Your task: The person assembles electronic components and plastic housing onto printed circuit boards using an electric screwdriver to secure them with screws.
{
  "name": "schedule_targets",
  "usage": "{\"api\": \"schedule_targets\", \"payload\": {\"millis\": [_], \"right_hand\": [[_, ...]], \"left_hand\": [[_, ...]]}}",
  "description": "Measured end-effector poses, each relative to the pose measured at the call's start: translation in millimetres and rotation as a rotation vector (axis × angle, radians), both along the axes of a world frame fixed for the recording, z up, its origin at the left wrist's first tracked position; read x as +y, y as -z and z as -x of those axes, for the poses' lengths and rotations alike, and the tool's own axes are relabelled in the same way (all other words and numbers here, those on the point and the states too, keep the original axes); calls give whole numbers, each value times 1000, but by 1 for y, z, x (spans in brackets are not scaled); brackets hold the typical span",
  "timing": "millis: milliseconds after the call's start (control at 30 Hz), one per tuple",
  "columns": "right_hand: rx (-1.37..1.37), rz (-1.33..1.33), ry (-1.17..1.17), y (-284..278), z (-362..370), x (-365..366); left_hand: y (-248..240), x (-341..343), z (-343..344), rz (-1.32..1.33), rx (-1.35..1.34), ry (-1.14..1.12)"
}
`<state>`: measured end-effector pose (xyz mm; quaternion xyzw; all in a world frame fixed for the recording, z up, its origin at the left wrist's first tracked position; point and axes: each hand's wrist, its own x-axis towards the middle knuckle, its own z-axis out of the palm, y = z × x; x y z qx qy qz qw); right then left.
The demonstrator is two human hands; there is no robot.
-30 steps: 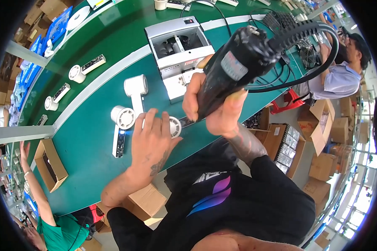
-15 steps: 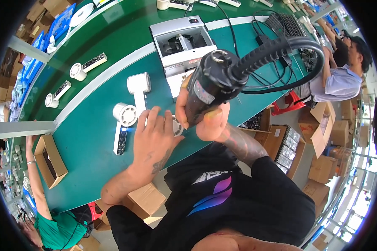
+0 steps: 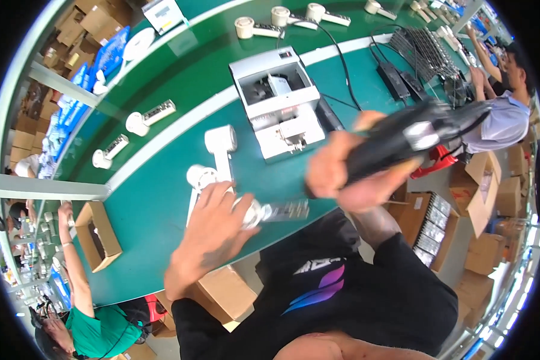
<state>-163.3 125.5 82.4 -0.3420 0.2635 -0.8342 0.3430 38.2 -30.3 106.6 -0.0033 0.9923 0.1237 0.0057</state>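
My right hand [image 3: 336, 171] is wrapped round a black electric screwdriver [image 3: 393, 144], which is tilted and smeared by motion. Its cable end points right, and its bit cannot be made out. My left hand [image 3: 219, 222] rests on a small white handheld fan [image 3: 255, 215] near the table's front edge, fingers curled over its round head. That fan's handle lies to the right with its inner parts showing, blurred. Beyond my left fingers are two more white handheld fans, one whole in view [image 3: 221, 141] and one partly hidden [image 3: 201, 176]. A grey screw feeder [image 3: 276, 99] stands ahead of my hands.
Several white fans lie along the far green belt, including one fan [image 3: 139, 123] at left. An open cardboard box [image 3: 96, 237] sits at the table's left end. Black power adapters [image 3: 393, 81] and cables lie right of the feeder. Co-workers sit at both sides.
The screwdriver has swung right and tipped over in my right hand. My left hand still holds the fan, whose open handle now shows to the right. The whole view has shifted.
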Motion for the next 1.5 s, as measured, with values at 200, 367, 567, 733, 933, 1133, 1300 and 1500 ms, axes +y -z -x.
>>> {"api": "schedule_targets", "payload": {"millis": [200,367,567,733,933,1133,1300,1500], "right_hand": [[-188,6,286,22,28,53],[-369,-188,108,76,4,49],[-373,-280,85,110,10,55],[-369,-344,51,101,18,55],[-340,-390,-14,99,15,49],[-859,-336,-196,83,15,52],[-845,23,-432,48,23,61],[-17,134,169,0,46,17]], "left_hand": [[-44,-93,-19,-156,287,-190],[-17,-187,89,144,360,-402],[64,-248,158,215,-116,-491],[68,-234,250,404,391,-158],[108,-250,371,504,567,89],[99,-259,370,391,386,142],[50,-275,270,-10,806,-100],[-14,-147,104,-1272,643,-445]]}}
